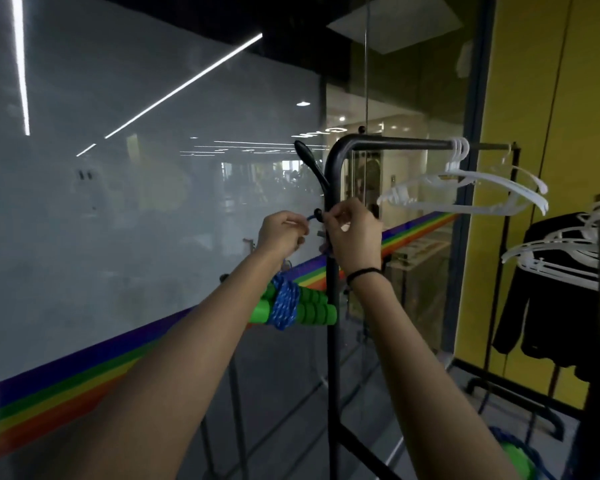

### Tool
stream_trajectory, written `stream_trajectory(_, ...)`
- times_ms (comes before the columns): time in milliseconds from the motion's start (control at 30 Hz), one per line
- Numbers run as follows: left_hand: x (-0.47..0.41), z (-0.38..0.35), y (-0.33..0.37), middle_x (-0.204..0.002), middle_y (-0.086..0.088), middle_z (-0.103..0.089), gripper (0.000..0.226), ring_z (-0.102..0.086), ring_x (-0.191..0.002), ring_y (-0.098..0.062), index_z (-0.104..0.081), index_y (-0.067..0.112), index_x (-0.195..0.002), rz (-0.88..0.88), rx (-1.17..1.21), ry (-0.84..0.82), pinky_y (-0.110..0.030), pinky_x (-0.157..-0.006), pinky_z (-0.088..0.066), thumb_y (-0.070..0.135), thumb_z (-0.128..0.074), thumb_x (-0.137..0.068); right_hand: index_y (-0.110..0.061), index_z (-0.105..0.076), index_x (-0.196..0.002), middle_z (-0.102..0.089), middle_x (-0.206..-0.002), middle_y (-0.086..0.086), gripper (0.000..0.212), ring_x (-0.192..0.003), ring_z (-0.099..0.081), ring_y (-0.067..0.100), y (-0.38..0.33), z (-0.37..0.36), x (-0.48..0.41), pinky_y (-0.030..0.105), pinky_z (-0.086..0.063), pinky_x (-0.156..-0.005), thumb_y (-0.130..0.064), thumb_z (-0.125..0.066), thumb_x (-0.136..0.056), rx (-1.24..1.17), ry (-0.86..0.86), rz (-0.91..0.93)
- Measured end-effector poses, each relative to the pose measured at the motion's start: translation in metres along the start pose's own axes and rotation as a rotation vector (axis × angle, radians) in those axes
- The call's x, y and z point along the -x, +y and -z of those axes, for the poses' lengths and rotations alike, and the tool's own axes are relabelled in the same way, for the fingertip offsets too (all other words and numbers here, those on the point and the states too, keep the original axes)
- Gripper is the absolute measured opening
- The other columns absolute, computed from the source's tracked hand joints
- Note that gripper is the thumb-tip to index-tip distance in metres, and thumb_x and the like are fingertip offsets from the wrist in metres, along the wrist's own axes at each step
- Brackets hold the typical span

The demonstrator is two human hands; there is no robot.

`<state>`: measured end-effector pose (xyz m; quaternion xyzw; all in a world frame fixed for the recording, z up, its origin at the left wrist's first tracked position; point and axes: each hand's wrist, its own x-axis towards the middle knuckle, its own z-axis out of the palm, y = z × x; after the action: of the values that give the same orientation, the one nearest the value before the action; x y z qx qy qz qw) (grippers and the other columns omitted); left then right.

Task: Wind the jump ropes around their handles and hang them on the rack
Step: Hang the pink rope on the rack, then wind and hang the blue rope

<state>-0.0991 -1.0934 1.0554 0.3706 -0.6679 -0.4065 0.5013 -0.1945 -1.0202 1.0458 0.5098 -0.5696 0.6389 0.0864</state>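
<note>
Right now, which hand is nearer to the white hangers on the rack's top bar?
Right. The right hand is at the rack post, below-left of the white hangers; the left hand is further left, past the post.

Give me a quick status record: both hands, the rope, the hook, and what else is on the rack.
left hand: pinches the blue rope loop beside the hook
right hand: fingers curled at the hook; grip hidden
wound bundle: blue rope round green handles, hanging below the left wrist
rack: black, hook on its post
hangers: white, on the top bar
hung yet: cannot tell
</note>
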Motion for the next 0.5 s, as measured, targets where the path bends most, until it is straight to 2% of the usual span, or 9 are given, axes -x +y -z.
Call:
stream_trajectory(100, 0.015, -0.002, -0.014, -0.077, -0.007, -0.065, 0.007, -0.059, -0.065, -0.017, -0.062, 0.011, -0.08, -0.027, -0.018, -0.089, -0.032, -0.069, -0.05, 0.007, -0.062, -0.086, -0.007, -0.055, -0.091, -0.055, -0.075, -0.008, 0.012, -0.064, -0.051, 0.007, 0.015, -0.008, 0.022, 0.012, -0.039, -0.053, -0.017, -0.06, -0.087, -0.031, 0.022, -0.045)
stream_trajectory(167, 0.029, 0.003, -0.019, -0.084, -0.009, -0.068, 0.003, -0.064, -0.075, -0.02, -0.065, 0.009, -0.085, -0.097, -0.123, -0.114, -0.036, -0.081, -0.053, 0.012, -0.063, -0.085, -0.006, -0.053, -0.094, -0.057, -0.079, -0.004, 0.013, -0.07, -0.055, 0.014, 0.016, -0.012, 0.034, 0.025, -0.045, -0.062, -0.015, -0.06, -0.087, -0.027, -0.004, -0.074)
stream_trajectory(233, 0.048, 0.009, -0.025, -0.091, -0.01, -0.071, 0.01, -0.067, -0.083, -0.021, -0.067, 0.008, -0.093, -0.188, -0.286, -0.106, -0.036, -0.082, -0.053, 0.013, -0.061, -0.087, -0.006, -0.052, -0.096, -0.059, -0.082, 0.001, 0.015, -0.074, -0.061, 0.022, 0.015, -0.014, 0.046, 0.034, -0.049, -0.065, -0.015, -0.061, -0.086, -0.02, -0.066, -0.103)
stream_trajectory(300, 0.07, 0.017, -0.03, -0.096, -0.008, -0.071, 0.017, -0.066, -0.088, -0.017, -0.067, 0.009, -0.101, -0.226, -0.386, -0.082, -0.03, -0.08, -0.052, 0.016, -0.06, -0.088, -0.007, -0.053, -0.097, -0.063, -0.086, 0.006, 0.017, -0.079, -0.063, 0.026, 0.013, -0.013, 0.061, 0.036, -0.05, -0.068, -0.016, -0.061, -0.086, 0.013, -0.128, -0.138)
stream_trajectory(367, 0.092, 0.027, -0.036, -0.097, -0.004, -0.069, 0.02, -0.062, -0.087, -0.012, -0.065, 0.008, -0.104, -0.218, -0.432, -0.033, -0.019, -0.077, -0.049, 0.016, -0.061, -0.087, -0.009, -0.055, -0.096, -0.066, -0.09, 0.008, 0.015, -0.082, -0.063, 0.026, 0.009, -0.008, 0.078, 0.033, -0.049, -0.069, -0.016, -0.061, -0.085, 0.057, -0.18, -0.156)
stream_trajectory(433, 0.113, 0.037, -0.043, -0.096, -0.003, -0.068, 0.019, -0.06, -0.086, -0.011, -0.065, 0.006, -0.103, -0.207, -0.41, 0.029, -0.007, -0.072, -0.044, 0.011, -0.062, -0.085, -0.007, -0.059, -0.094, -0.068, -0.091, 0.01, 0.011, -0.083, -0.063, 0.026, -0.002, 0.0, 0.096, 0.03, -0.047, -0.069, -0.014, -0.059, -0.085, 0.028, -0.226, -0.156)
stream_trajectory(500, 0.136, 0.046, -0.048, -0.093, -0.004, -0.069, 0.013, -0.063, -0.085, -0.014, -0.068, 0.006, -0.095, -0.235, -0.4, 0.104, -0.004, -0.07, -0.042, 0.006, -0.062, -0.084, -0.005, -0.062, -0.091, -0.068, -0.089, 0.01, 0.01, -0.083, -0.063, 0.023, -0.014, 0.01, 0.116, 0.027, -0.047, -0.071, -0.012, -0.058, -0.086, -0.055, -0.27, -0.164)
